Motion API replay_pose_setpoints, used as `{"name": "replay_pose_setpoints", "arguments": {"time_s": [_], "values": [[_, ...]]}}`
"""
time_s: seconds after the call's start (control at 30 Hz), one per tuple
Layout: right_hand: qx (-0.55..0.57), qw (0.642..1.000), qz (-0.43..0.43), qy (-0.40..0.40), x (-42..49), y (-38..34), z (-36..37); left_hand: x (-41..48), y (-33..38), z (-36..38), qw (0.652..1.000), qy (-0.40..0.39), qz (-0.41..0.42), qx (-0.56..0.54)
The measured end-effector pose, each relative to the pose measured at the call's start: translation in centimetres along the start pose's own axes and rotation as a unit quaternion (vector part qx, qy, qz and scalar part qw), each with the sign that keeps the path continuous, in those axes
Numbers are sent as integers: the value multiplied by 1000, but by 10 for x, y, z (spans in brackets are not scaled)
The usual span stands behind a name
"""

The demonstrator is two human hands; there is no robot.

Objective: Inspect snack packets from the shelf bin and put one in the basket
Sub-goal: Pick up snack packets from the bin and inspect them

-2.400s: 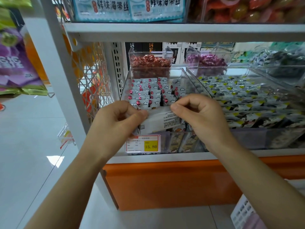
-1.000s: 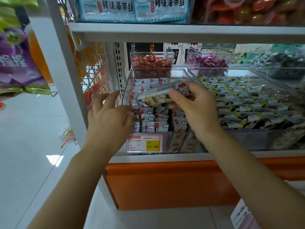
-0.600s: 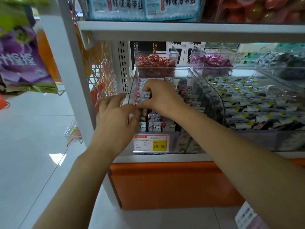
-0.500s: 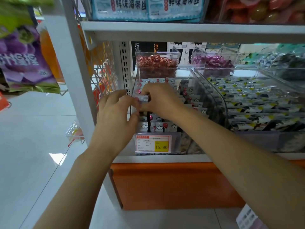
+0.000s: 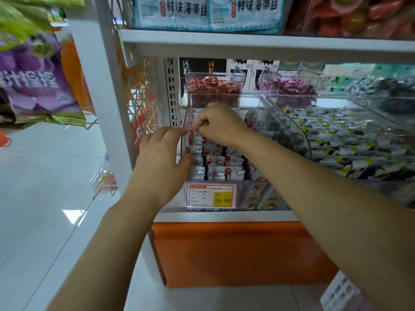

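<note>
Our right hand [image 5: 221,127] curls among packets [image 5: 216,163] at 12 o'clock, hold unclear; left hand [image 5: 160,160] slack, empty. Basketing remains, we judge.

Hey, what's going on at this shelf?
A person is picking through a clear shelf bin of small white-and-red snack packets. The right hand reaches into the bin with fingers curled among the packets; whether it has pinched one is hard to tell. The left hand is open, beside the bin's left wall. No packet is out of the bin yet.
</note>
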State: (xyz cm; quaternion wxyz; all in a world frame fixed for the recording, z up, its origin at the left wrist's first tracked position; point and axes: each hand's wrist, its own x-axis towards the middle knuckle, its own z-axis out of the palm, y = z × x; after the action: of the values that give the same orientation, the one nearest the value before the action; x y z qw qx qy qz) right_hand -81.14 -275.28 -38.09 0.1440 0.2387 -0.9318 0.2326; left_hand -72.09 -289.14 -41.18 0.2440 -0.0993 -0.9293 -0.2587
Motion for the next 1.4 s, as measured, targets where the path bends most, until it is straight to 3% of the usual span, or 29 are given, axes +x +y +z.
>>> {"name": "replay_pose_setpoints", "arguments": {"time_s": [0.13, 0.2, 0.37, 0.5, 0.67, 0.93, 1.03, 1.13, 1.3, 1.37, 1.4], "values": [[-124, 991, -2, -43, 7, 2, 11, 1, -1, 0, 1000, 1, 5, -1], [-121, 992, -6, -39, 8, 1, 14, 0, 0, 1, 1000, 8, 14, -2], [84, 996, -6, 37, -1, -5, -2, 0, 1, 0, 1000, 20, 20, -5], [166, 978, 17, 124, -27, -9, -21, 2, 4, 1, 998, 54, 13, -7], [327, 913, 77, 231, -73, -6, -38, 1, 17, -1, 992, 112, 22, -55], [622, 733, 196, 195, -120, 8, -44, -9, 40, 2, 975, 41, -21, -216], [656, 700, 218, 177, -125, 14, -45, -11, 44, 2, 940, 12, -75, -333], [685, 677, 225, 146, -127, 19, -49, -11, 44, 3, 875, -17, -144, -462], [734, 627, 229, 125, -128, 26, -49, -8, 44, 5, 805, -24, -186, -563], [727, 639, 218, 122, -128, 28, -48, -7, 45, 5, 771, -19, -206, -602], [702, 668, 207, 131, -128, 28, -46, -7, 45, 5, 761, -21, -209, -614]]}}
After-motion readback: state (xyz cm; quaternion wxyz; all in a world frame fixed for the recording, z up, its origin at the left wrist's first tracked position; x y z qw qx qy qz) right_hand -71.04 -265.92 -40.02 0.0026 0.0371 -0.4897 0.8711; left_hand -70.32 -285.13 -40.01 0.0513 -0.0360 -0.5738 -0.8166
